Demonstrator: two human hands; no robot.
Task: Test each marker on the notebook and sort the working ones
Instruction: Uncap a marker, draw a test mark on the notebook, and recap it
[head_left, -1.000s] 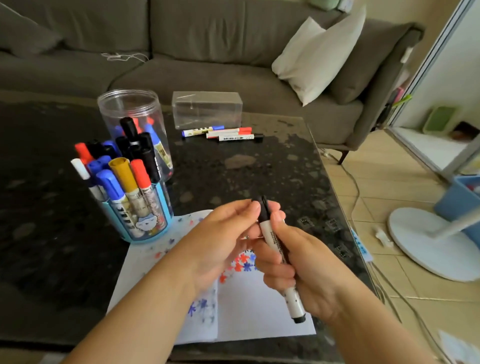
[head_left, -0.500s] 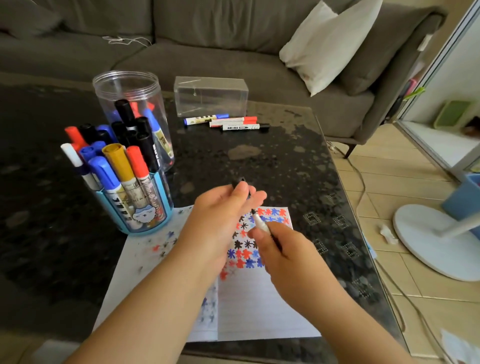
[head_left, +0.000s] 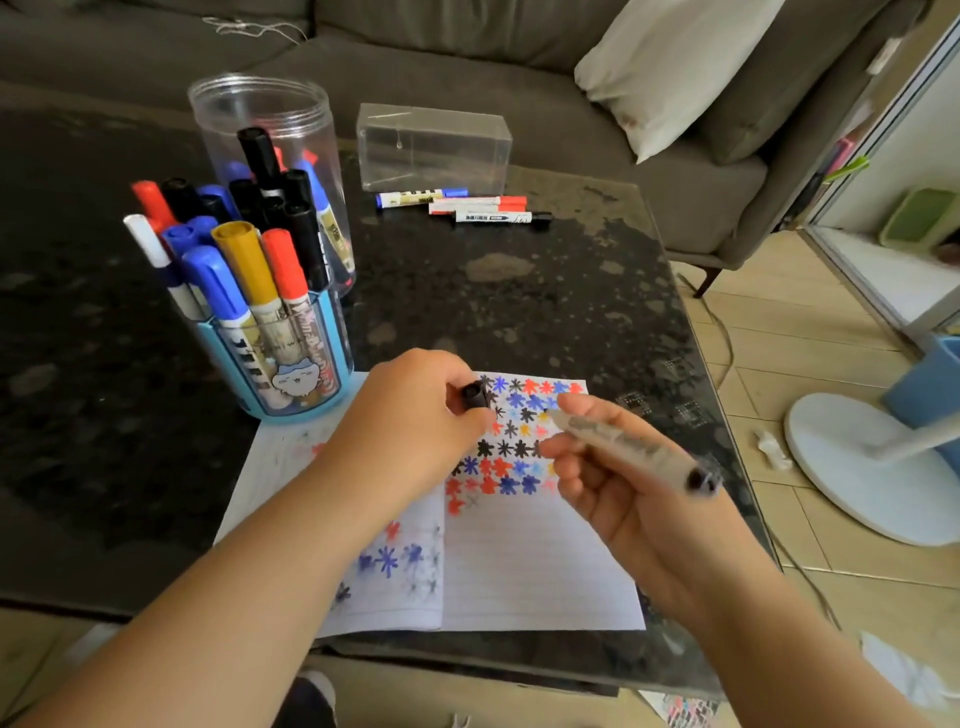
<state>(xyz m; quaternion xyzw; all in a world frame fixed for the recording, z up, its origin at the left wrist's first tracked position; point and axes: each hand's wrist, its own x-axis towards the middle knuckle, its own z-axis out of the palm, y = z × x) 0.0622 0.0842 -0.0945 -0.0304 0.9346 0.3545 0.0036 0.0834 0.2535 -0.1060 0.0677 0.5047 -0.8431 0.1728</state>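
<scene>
Under both hands, the dark speckled table (head_left: 519, 291) carries everything. Beneath the fingers lies the open notebook (head_left: 519, 561), lined white pages; upper right page covered with small star-shaped test marks in black, blue and red, a few more near the centre fold. Beyond the left hand: clear jar (head_left: 260, 119) with black, blue and red markers, and in front of it a blue pen cup (head_left: 283, 384) packed with capped markers (blue, yellow, red, white, black), a cartoon cat face on its front. Farther out, a clear plastic box (head_left: 434, 145) with three loose markers (head_left: 467, 205) lying side by side just before it; their printing is too small to read.

Right hand (head_left: 623, 499): fingers curled around the uncapped marker (head_left: 623, 441), pale barrel, tip pointing at the marks; barrel text blurred. Left hand (head_left: 410, 431): fingers pinch the black cap (head_left: 474, 396), above the page.
</scene>
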